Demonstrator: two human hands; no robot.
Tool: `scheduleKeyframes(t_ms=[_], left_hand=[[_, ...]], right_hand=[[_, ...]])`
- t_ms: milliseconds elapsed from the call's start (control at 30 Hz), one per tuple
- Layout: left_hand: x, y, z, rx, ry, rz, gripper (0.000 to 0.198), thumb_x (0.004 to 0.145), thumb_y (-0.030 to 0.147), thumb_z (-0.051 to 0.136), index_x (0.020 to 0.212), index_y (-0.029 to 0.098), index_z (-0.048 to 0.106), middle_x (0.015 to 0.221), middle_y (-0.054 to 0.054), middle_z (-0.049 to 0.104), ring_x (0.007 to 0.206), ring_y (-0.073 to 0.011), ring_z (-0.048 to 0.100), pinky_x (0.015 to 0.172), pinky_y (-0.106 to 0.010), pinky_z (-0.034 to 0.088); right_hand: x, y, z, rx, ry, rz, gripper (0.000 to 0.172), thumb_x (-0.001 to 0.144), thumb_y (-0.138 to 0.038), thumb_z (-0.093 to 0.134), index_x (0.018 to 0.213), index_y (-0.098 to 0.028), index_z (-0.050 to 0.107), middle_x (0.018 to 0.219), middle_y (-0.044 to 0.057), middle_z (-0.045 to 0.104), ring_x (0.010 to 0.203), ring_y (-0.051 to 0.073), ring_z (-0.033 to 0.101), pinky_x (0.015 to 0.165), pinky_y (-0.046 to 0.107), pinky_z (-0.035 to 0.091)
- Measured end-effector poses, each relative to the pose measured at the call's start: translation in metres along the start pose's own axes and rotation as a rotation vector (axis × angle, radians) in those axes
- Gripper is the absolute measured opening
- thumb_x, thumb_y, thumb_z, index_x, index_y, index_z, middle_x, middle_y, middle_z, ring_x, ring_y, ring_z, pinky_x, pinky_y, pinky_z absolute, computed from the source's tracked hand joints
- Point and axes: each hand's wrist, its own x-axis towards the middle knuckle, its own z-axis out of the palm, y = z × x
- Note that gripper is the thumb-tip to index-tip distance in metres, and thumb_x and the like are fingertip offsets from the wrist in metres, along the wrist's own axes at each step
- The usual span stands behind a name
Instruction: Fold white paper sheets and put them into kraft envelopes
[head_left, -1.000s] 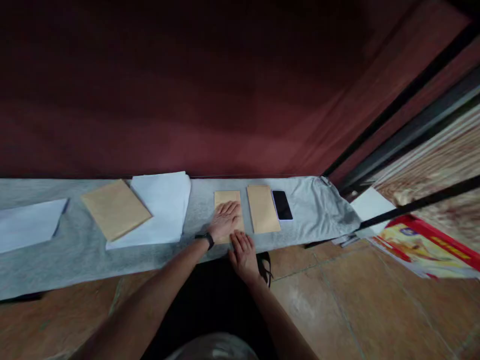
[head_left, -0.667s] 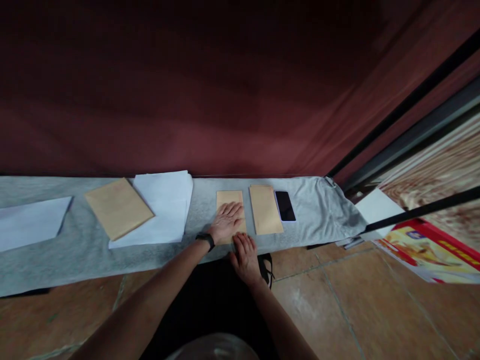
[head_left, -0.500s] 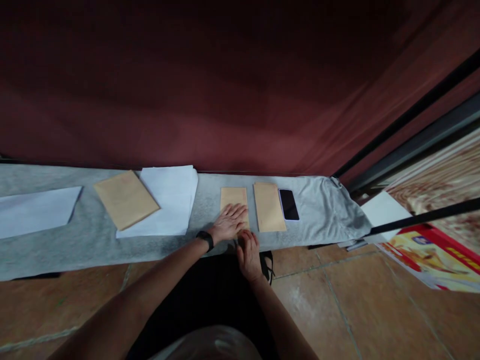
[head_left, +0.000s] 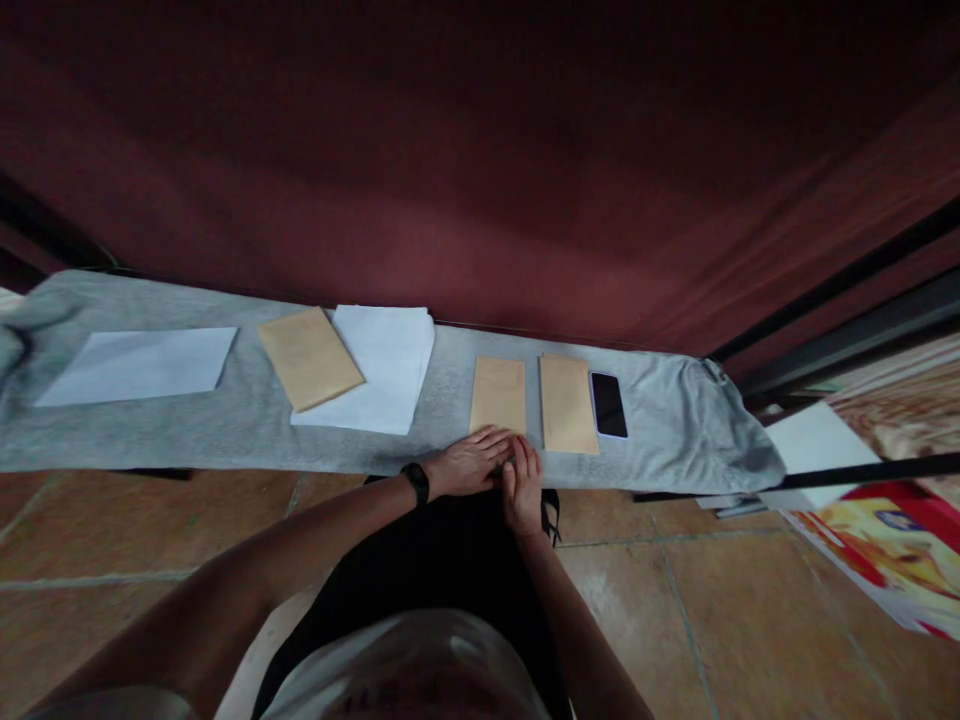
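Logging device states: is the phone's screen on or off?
Off, apparently: the phone lies face up on the grey cloth, screen uniformly black.

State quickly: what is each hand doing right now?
Left hand: open, flat on the near edge of the envelope.
Right hand: fingers at that edge; grip cannot be told.

A long cloth (head_left: 225, 440) lies on the floor along the foot of the wall (head_left: 480, 200). On it, from left to right, lie a single sheet (head_left: 139, 365), a left envelope (head_left: 310, 357) partly overlapping a paper stack (head_left: 382, 375), a middle envelope (head_left: 498, 395), a right envelope (head_left: 568, 403) just beside it, and a phone (head_left: 608, 404) against that envelope's right edge. The left hand (head_left: 469, 465) and right hand (head_left: 523, 490) rest touching each other at the middle envelope's near end, and a poster (head_left: 892, 555) lies on the floor beyond the cloth's right end.
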Motion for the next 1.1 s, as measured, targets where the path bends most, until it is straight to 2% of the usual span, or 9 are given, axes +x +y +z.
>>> scheduleKeyframes(t_ms=[133,267,367,467,600,867,1000,1100], left_hand=[[-0.011,0.004,-0.001,-0.027,-0.005,0.070,0.062,0.093,0.050,0.057,0.141,0.011,0.051,0.151,-0.017,0.051,0.148,-0.0274,0.036,0.125,-0.043,0.020],[-0.013,0.002,0.005,-0.042,0.005,0.072,0.066,0.092,0.050,0.059,0.143,0.009,0.049,0.150,-0.019,0.051,0.146,-0.0283,0.038,0.124,-0.043,0.023],[-0.013,0.001,0.013,-0.048,0.040,0.071,0.064,0.091,0.049,0.061,0.143,0.011,0.051,0.150,-0.017,0.052,0.145,-0.0292,0.039,0.124,-0.045,0.025],[-0.014,-0.001,0.018,-0.039,0.033,0.056,0.062,0.090,0.049,0.063,0.139,0.011,0.056,0.143,-0.017,0.059,0.139,-0.0304,0.047,0.122,-0.045,0.029],[-0.016,-0.001,0.015,-0.042,-0.021,0.033,0.055,0.091,0.049,0.061,0.133,0.013,0.062,0.136,-0.016,0.064,0.132,-0.0292,0.054,0.118,-0.042,0.033],[-0.013,-0.001,0.003,-0.033,-0.040,0.057,0.060,0.091,0.051,0.061,0.138,0.014,0.056,0.147,-0.016,0.056,0.142,-0.0292,0.045,0.122,-0.042,0.028],[-0.014,-0.003,0.004,0.021,-0.077,0.038,0.057,0.093,0.056,0.056,0.131,0.014,0.061,0.139,-0.016,0.062,0.138,-0.0296,0.050,0.121,-0.043,0.030],[-0.016,-0.006,0.005,0.051,-0.082,0.048,0.058,0.094,0.056,0.053,0.132,0.014,0.060,0.140,-0.016,0.061,0.138,-0.0285,0.050,0.121,-0.042,0.030]], right_hand=[[0.004,-0.001,-0.003,-0.033,-0.066,-0.004,0.050,0.109,-0.032,0.020,0.151,-0.016,0.042,0.149,0.014,0.053,0.143,0.021,0.043,0.120,0.052,0.030],[0.014,-0.005,-0.006,-0.152,-0.152,-0.051,0.049,0.109,-0.031,0.024,0.148,-0.013,0.047,0.148,0.015,0.055,0.144,0.023,0.042,0.122,0.052,0.024],[0.029,-0.008,-0.005,-0.200,-0.234,-0.104,0.047,0.108,-0.030,0.028,0.143,-0.013,0.054,0.150,0.014,0.054,0.145,0.024,0.040,0.122,0.049,0.026],[0.047,-0.009,0.000,-0.218,-0.296,-0.116,0.047,0.107,-0.034,0.033,0.144,-0.013,0.054,0.155,0.013,0.048,0.147,0.025,0.038,0.121,0.045,0.029],[0.070,-0.007,0.010,-0.233,-0.365,-0.122,0.049,0.107,-0.037,0.030,0.149,-0.020,0.049,0.159,0.008,0.043,0.148,0.025,0.037,0.121,0.047,0.027],[0.099,0.005,0.027,-0.260,-0.317,-0.078,0.051,0.107,-0.039,0.028,0.152,-0.021,0.044,0.161,0.009,0.037,0.149,0.025,0.035,0.122,0.049,0.027],[0.103,0.007,0.033,-0.283,-0.256,-0.021,0.052,0.106,-0.039,0.033,0.152,-0.018,0.043,0.161,0.011,0.037,0.150,0.025,0.034,0.122,0.047,0.029],[0.102,0.007,0.035,-0.310,-0.222,0.033,0.055,0.106,-0.039,0.035,0.152,-0.011,0.042,0.161,0.015,0.036,0.151,0.026,0.032,0.122,0.045,0.027]])
